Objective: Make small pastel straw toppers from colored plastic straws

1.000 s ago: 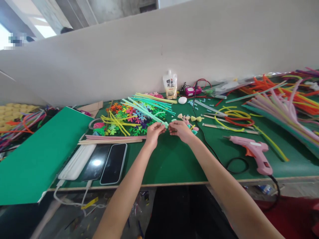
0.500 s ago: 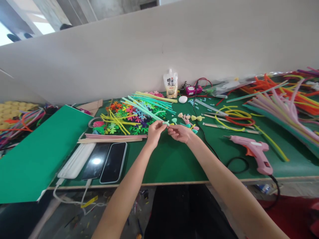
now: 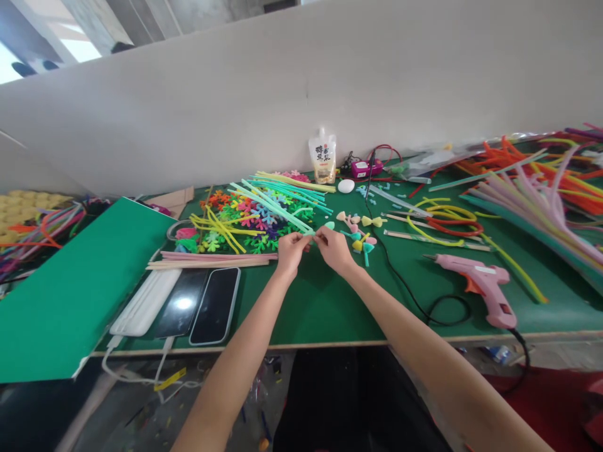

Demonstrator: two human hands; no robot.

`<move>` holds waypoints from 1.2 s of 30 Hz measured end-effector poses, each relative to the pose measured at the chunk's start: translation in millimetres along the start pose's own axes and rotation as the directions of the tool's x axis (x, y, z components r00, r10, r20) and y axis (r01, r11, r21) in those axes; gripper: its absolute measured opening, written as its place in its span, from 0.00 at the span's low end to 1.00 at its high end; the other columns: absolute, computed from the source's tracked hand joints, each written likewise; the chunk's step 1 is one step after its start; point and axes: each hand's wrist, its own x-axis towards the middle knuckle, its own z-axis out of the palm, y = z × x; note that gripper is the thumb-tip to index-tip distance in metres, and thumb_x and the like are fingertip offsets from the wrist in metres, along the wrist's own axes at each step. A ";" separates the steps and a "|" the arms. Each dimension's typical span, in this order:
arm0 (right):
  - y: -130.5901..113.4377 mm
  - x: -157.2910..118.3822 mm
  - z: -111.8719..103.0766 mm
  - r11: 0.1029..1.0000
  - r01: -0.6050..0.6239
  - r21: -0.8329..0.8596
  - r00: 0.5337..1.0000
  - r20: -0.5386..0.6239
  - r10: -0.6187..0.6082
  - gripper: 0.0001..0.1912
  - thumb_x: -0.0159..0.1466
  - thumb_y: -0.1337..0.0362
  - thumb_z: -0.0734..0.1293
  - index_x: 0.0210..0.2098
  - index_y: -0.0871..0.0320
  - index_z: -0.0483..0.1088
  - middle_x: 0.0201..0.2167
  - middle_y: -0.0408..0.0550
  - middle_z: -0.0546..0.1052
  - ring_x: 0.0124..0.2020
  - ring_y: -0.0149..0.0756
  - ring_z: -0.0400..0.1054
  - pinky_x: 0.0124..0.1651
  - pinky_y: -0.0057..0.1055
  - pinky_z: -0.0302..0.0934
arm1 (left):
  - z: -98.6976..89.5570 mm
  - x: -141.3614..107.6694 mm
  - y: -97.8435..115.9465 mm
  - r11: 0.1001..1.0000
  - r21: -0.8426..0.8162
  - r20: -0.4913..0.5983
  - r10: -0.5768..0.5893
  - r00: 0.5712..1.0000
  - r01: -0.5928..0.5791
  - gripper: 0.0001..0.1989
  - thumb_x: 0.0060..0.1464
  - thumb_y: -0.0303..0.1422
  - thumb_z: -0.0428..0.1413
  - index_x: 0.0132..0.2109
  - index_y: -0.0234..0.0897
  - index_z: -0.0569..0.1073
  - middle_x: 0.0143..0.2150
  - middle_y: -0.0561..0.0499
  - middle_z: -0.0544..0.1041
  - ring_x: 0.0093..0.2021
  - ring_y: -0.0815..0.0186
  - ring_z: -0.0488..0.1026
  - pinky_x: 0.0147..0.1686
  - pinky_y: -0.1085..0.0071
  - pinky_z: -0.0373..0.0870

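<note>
Both my hands meet above the middle of the green table, pinching one small mint-green pipe cleaner piece (image 3: 309, 233) between them. My left hand (image 3: 291, 252) has thumb and forefinger closed on its left part. From the other side my right hand (image 3: 333, 248) grips it, knuckles up, fingers mostly hidden. Just beyond lie long mint-green pipe cleaners (image 3: 271, 204), their near ends close to my fingertips. Right of my right hand are small bow-shaped pieces in pink, yellow and teal, among them a yellow bow (image 3: 372, 221).
A pink glue gun (image 3: 485, 282) lies at right, its black cord looping toward the middle. Colourful snowflake shapes (image 3: 264, 220) are heaped behind my left hand. Phones (image 3: 215, 306) and a white power bank (image 3: 146, 304) lie at left. A pouch (image 3: 323, 158) stands by the wall.
My right hand has turned over to knuckles up and moved slightly left, closer to my left hand. The mint-green piece is now more covered by the fingers.
</note>
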 end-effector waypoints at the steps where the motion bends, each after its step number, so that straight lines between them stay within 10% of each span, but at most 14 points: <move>1: 0.6 -0.3 1.6 1.000 0.027 -0.014 0.999 -0.019 -0.027 0.09 0.52 0.75 0.62 0.19 0.58 0.61 0.17 0.38 0.61 0.22 0.27 0.55 0.27 0.24 0.50 | 0.5 -0.1 0.0 1.000 -0.021 -0.012 -0.013 1.000 0.013 0.11 0.36 0.34 0.60 0.17 0.33 0.68 0.14 0.57 0.66 0.18 0.73 0.62 0.22 0.75 0.59; 13: -1.7 6.5 -12.7 0.994 -0.072 0.083 0.985 0.165 0.058 0.05 0.55 0.67 0.66 0.25 0.61 0.66 0.20 0.44 0.72 0.21 0.26 0.67 0.27 0.26 0.65 | 6.4 -4.2 6.7 0.986 -0.164 -0.064 -0.052 0.997 0.041 0.08 0.32 0.32 0.61 0.19 0.32 0.72 0.15 0.55 0.69 0.19 0.74 0.64 0.23 0.75 0.60; 36: 14.6 5.5 0.4 0.985 0.116 -0.131 0.993 0.002 -0.117 0.08 0.53 0.73 0.61 0.20 0.58 0.59 0.14 0.39 0.67 0.17 0.29 0.65 0.24 0.27 0.61 | 6.3 -3.9 -1.8 0.991 -0.129 -0.066 -0.050 0.997 0.041 0.09 0.33 0.31 0.62 0.17 0.32 0.69 0.14 0.56 0.67 0.18 0.74 0.63 0.22 0.74 0.60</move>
